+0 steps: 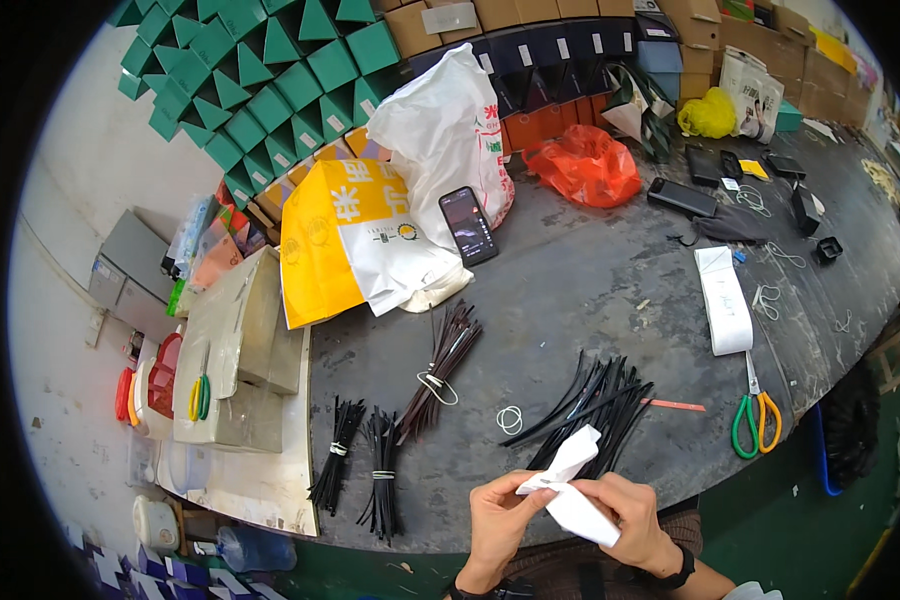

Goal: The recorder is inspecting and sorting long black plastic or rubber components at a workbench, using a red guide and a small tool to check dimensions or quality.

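Observation:
Between my left hand and my right hand a white strip, paper or cloth, is pinched and twisted at its middle. Both hands are closed on it at the table's near edge. Just beyond them a loose fan of thin black strips lies on the dark table, partly hidden by the white strip and my fingers. To the left lie two black strip bundles and a dark brown bundle, each tied with a pale band. A pale rubber band rests beside the loose strips.
Scissors with green and orange handles lie at right, below a folded white strip stack. A phone leans against yellow and white bags. Farther back are a red plastic bag, a black case and stacked green boxes.

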`<act>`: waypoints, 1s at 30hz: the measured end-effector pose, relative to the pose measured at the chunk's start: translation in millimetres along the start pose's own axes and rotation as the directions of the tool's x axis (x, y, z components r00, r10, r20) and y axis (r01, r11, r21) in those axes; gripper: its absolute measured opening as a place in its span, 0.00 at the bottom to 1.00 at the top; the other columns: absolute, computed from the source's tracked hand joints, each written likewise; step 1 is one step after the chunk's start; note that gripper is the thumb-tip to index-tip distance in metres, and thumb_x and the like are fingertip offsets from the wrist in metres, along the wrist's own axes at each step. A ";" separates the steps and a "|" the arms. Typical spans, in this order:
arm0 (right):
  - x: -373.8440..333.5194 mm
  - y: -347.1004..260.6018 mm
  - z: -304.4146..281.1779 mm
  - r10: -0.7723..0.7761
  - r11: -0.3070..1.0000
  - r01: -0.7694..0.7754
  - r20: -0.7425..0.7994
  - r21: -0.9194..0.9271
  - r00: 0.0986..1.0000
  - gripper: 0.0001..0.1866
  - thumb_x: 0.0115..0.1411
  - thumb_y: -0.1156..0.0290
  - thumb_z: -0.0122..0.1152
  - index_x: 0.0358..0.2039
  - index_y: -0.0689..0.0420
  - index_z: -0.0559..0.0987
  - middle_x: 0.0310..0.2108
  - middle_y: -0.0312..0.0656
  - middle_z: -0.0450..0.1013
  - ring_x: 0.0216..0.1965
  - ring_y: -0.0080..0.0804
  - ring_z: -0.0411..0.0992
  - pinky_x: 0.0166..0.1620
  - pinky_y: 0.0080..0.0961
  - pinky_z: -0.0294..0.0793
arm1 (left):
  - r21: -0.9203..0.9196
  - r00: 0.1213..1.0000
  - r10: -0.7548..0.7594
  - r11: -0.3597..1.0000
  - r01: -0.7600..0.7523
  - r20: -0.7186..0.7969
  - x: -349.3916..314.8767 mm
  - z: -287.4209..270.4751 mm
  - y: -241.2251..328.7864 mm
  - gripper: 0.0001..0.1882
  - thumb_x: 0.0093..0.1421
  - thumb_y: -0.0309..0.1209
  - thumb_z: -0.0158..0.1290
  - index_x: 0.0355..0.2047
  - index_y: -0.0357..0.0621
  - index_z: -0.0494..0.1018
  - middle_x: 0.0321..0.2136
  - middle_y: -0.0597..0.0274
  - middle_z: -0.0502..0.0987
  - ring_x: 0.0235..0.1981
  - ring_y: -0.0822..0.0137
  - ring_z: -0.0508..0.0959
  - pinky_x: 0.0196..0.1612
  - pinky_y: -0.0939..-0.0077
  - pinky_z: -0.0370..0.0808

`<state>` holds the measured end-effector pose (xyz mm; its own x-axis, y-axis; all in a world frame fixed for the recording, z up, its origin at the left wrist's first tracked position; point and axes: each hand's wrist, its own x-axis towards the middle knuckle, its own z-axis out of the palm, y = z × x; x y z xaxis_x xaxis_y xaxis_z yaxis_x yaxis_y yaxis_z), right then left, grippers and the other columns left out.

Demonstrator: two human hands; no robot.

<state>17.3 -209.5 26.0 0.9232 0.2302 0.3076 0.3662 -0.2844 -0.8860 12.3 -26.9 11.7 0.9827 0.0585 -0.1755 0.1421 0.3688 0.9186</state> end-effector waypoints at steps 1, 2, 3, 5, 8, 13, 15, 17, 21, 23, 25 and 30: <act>-4.7 5.7 3.2 0.013 1.000 -0.013 -0.023 0.001 1.000 0.14 0.58 0.80 0.63 0.46 0.59 0.82 0.24 0.44 0.73 0.21 0.40 0.74 0.24 0.31 0.70 | 0.002 1.000 0.001 1.000 -0.001 0.003 0.6 1.1 1.4 0.11 0.57 0.16 0.64 0.41 0.28 0.81 0.37 0.54 0.83 0.37 0.69 0.81 0.43 0.76 0.78; -6.0 6.9 3.0 0.012 1.000 -0.012 -0.026 0.001 1.000 0.14 0.58 0.80 0.63 0.46 0.59 0.82 0.24 0.44 0.73 0.21 0.40 0.74 0.24 0.31 0.70 | 0.028 1.000 0.015 0.999 -0.015 0.013 0.7 2.4 3.9 0.10 0.56 0.15 0.63 0.39 0.28 0.81 0.36 0.55 0.82 0.36 0.70 0.81 0.42 0.76 0.77; -7.0 8.0 3.1 0.010 1.000 -0.011 -0.031 -0.003 0.999 0.14 0.58 0.81 0.63 0.45 0.59 0.83 0.24 0.44 0.73 0.21 0.40 0.74 0.24 0.31 0.70 | 0.054 0.999 0.026 0.998 -0.028 0.021 0.8 2.6 5.3 0.08 0.56 0.15 0.63 0.37 0.29 0.82 0.34 0.55 0.82 0.34 0.70 0.80 0.40 0.77 0.76; -7.5 9.9 2.1 0.011 1.000 -0.011 -0.037 -0.007 0.999 0.14 0.58 0.82 0.62 0.45 0.58 0.83 0.24 0.44 0.73 0.20 0.40 0.73 0.23 0.31 0.69 | 0.068 0.999 0.036 0.997 -0.037 0.010 1.4 1.6 5.1 0.08 0.56 0.15 0.63 0.37 0.29 0.82 0.33 0.55 0.82 0.34 0.70 0.80 0.40 0.77 0.76; -9.1 11.0 1.1 0.018 1.000 -0.018 -0.049 -0.001 0.999 0.13 0.58 0.83 0.62 0.44 0.58 0.84 0.23 0.44 0.73 0.19 0.39 0.72 0.23 0.31 0.69 | 0.104 0.999 0.045 0.993 -0.048 0.027 2.9 -8.5 6.5 0.08 0.57 0.16 0.63 0.38 0.28 0.82 0.34 0.55 0.81 0.35 0.71 0.80 0.41 0.78 0.76; -11.6 2.1 -1.4 0.152 0.982 -0.148 -0.027 0.115 0.988 0.10 0.57 0.79 0.67 0.40 0.60 0.86 0.22 0.42 0.75 0.18 0.24 0.69 0.22 0.22 0.62 | 0.155 0.989 -0.065 0.987 0.044 0.132 7.7 -15.0 11.6 0.08 0.59 0.18 0.63 0.39 0.28 0.81 0.36 0.57 0.81 0.37 0.72 0.79 0.40 0.79 0.75; -13.3 3.9 -1.7 0.192 0.974 -0.190 -0.008 0.122 0.981 0.10 0.58 0.79 0.67 0.41 0.60 0.86 0.24 0.42 0.77 0.19 0.24 0.71 0.22 0.23 0.65 | 0.203 0.992 -0.039 0.979 0.014 0.121 6.7 -9.4 11.6 0.07 0.61 0.19 0.62 0.39 0.28 0.81 0.35 0.60 0.80 0.35 0.74 0.79 0.39 0.81 0.74; -15.1 8.1 -2.7 0.274 0.946 -0.275 0.033 0.172 0.961 0.08 0.59 0.77 0.68 0.40 0.62 0.85 0.29 0.44 0.80 0.21 0.22 0.72 0.24 0.20 0.68 | 0.217 0.990 -0.070 0.975 0.042 0.124 8.4 -7.5 11.3 0.07 0.62 0.19 0.61 0.39 0.28 0.81 0.34 0.61 0.80 0.35 0.75 0.78 0.39 0.82 0.74; -16.1 19.4 2.1 0.314 0.877 -0.335 0.118 0.344 0.942 0.08 0.64 0.74 0.64 0.41 0.63 0.85 0.21 0.41 0.77 0.22 0.18 0.71 0.27 0.22 0.69 | 0.166 0.982 -0.122 0.981 0.098 0.146 8.8 -7.1 11.3 0.06 0.64 0.23 0.60 0.36 0.29 0.79 0.32 0.64 0.79 0.32 0.77 0.77 0.36 0.84 0.72; -17.6 21.7 -4.4 0.373 0.743 -0.488 0.321 0.459 0.870 0.11 0.70 0.69 0.59 0.43 0.63 0.85 0.17 0.33 0.69 0.20 0.14 0.63 0.24 0.19 0.61 | 0.085 0.966 -0.192 0.980 0.179 0.175 10.8 -9.1 11.7 0.07 0.65 0.24 0.59 0.34 0.29 0.79 0.32 0.64 0.79 0.31 0.78 0.76 0.34 0.85 0.71; -15.1 21.2 -3.8 0.337 0.594 -0.560 0.453 0.578 0.825 0.15 0.74 0.68 0.53 0.44 0.65 0.83 0.17 0.27 0.65 0.19 0.12 0.58 0.24 0.17 0.55 | 0.018 0.967 -0.164 0.986 0.163 0.195 12.6 -16.4 4.0 0.07 0.65 0.26 0.59 0.35 0.31 0.79 0.32 0.65 0.78 0.31 0.78 0.76 0.34 0.85 0.71; -16.7 28.0 -4.3 0.320 0.513 -0.580 0.487 0.632 0.813 0.16 0.75 0.66 0.51 0.44 0.65 0.82 0.19 0.28 0.66 0.21 0.13 0.61 0.27 0.15 0.59 | -0.199 0.987 -0.156 0.967 0.162 0.047 21.1 -40.0 -13.2 0.12 0.67 0.30 0.58 0.44 0.31 0.78 0.38 0.53 0.84 0.37 0.66 0.84 0.43 0.73 0.82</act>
<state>12.6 -225.3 -2.5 0.8108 0.5493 -0.2020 -0.4218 0.3091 -0.8524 26.4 6.6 -18.3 0.9530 -0.0438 -0.2997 0.2734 0.5503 0.7890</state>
